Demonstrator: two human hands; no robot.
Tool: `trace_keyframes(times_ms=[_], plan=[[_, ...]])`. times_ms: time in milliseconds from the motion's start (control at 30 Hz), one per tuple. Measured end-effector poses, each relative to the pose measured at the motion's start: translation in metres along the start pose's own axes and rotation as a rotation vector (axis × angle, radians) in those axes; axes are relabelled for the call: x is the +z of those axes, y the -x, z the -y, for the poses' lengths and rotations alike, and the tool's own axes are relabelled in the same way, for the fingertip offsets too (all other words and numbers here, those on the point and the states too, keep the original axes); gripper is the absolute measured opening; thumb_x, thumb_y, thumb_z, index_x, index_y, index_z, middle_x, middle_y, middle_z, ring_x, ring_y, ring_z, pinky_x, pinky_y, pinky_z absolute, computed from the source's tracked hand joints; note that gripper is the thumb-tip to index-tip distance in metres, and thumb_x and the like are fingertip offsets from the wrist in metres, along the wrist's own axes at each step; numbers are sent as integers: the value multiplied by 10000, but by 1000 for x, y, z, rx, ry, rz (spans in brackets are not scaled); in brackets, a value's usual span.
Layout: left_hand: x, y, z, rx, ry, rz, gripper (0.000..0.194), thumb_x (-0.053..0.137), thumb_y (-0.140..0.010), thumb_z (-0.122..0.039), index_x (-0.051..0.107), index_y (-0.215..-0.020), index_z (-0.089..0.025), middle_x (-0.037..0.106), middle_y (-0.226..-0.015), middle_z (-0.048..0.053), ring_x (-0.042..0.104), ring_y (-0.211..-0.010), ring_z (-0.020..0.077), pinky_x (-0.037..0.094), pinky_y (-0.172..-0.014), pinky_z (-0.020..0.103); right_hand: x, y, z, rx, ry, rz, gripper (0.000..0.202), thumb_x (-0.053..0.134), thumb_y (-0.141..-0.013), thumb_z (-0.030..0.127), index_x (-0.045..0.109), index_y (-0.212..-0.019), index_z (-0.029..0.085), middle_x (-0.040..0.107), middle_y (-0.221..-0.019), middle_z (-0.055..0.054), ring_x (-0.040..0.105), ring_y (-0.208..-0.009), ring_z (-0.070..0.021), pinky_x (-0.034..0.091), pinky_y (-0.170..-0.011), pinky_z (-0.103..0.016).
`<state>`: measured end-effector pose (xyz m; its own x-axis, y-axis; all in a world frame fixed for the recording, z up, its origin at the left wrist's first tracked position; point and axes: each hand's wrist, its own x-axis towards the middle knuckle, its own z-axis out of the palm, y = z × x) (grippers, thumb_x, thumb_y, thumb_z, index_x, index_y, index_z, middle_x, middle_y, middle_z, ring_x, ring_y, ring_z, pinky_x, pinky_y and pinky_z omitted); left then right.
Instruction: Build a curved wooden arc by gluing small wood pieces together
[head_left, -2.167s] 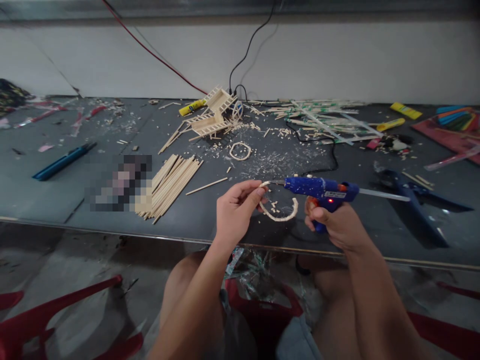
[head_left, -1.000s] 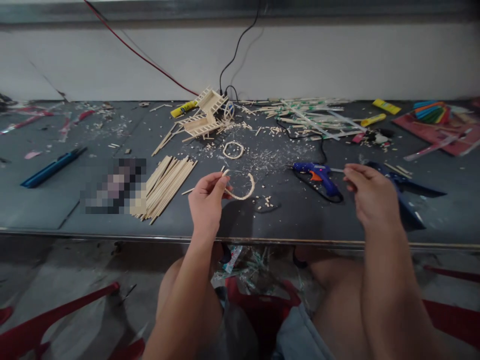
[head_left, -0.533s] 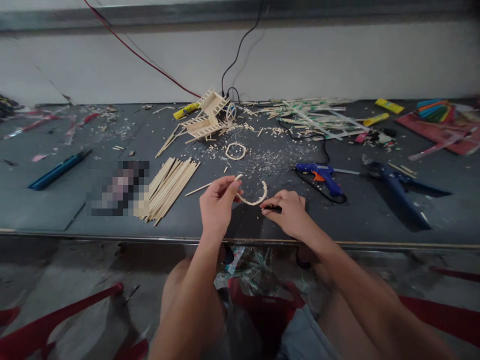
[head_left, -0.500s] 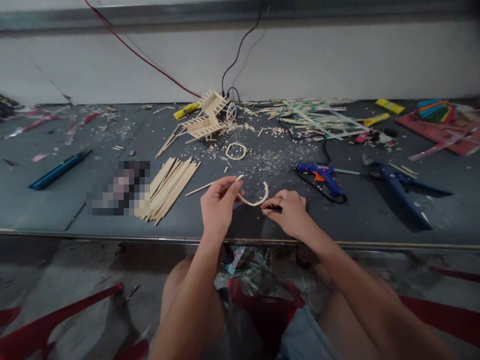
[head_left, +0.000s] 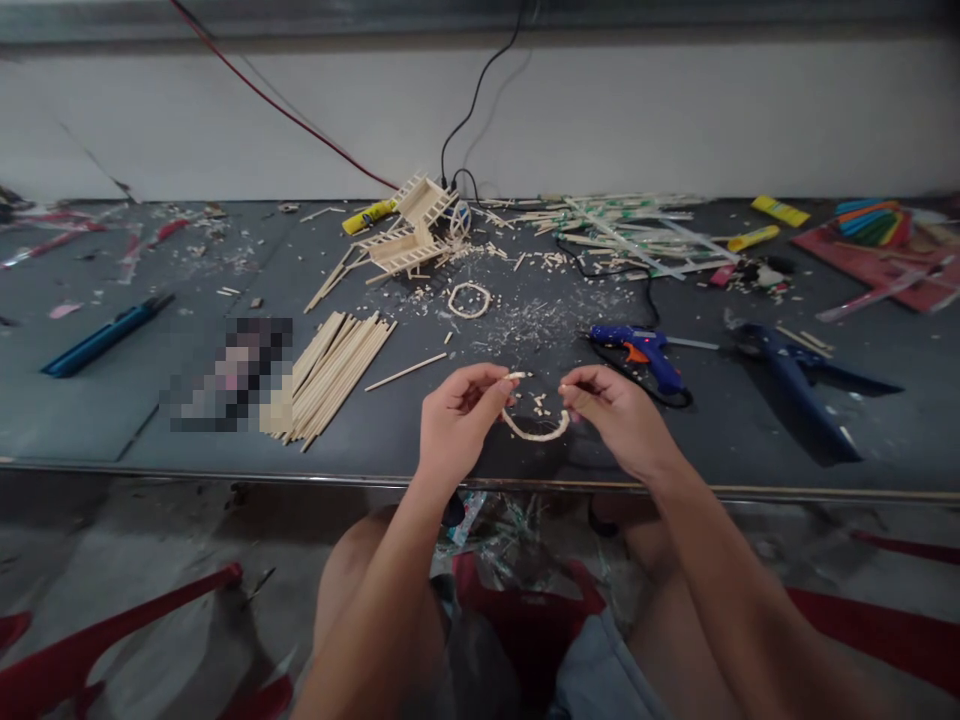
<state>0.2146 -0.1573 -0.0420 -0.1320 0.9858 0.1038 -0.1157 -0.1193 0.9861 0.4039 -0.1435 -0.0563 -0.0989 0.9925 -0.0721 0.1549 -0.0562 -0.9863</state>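
Note:
My left hand [head_left: 469,415] is closed in a pinch on a ring of short wooden stick pieces [head_left: 536,436], open on one side and held just above the table's front edge. Across the gap, my right hand [head_left: 611,415] has thumb and forefinger pressed together beside the ring's free end. Whatever sits in that pinch is too small to make out. Several tiny stick pieces [head_left: 540,404] lie on the table between the hands. A finished-looking closed ring [head_left: 469,300] rests farther back, and a blue glue gun [head_left: 637,345] lies right of my right hand.
Wooden sticks [head_left: 337,375] lie bundled at left, beside a single stick [head_left: 405,371]. A small wooden cart model [head_left: 409,245] stands at the back. Blue-handled cutters [head_left: 802,390] lie right, a blue cutter knife [head_left: 109,335] far left. Loose sticks and wrappers [head_left: 622,235] litter the back.
My right hand has lifted from the table by the ring's lower side to the ring's gap, fingers now pinched. The left hand has shifted slightly right and turned the ring.

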Motion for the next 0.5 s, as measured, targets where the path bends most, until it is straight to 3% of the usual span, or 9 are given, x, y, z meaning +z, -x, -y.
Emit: trace_keyframes(times_ms=[133,267,500], plan=[[4,3,2,-7,-65,20,179,716,-753,-304,697,-879,-179,716,-763,34,642,-648,124,521,-586,227,-1,2,1,22,-181,3,264,724,-748,392,652,-929,213,642,-779,15,593,-671,-111,489,-670,-260],[6,3,5,-19,-98,49,157,706,-758,-317,707,-859,-197,701,-741,26,628,-642,129,511,-585,237,-6,1,1,51,-202,14,273,722,-753,395,682,-952,212,683,-817,-5,627,-701,-124,513,-708,-286],[12,4,7,5,-235,80,145,679,-780,-327,717,-866,-217,703,-739,21,623,-643,130,498,-595,238,-8,4,12,77,-304,12,239,730,-748,388,635,-852,194,702,-829,-38,648,-725,-149,513,-607,-270]])
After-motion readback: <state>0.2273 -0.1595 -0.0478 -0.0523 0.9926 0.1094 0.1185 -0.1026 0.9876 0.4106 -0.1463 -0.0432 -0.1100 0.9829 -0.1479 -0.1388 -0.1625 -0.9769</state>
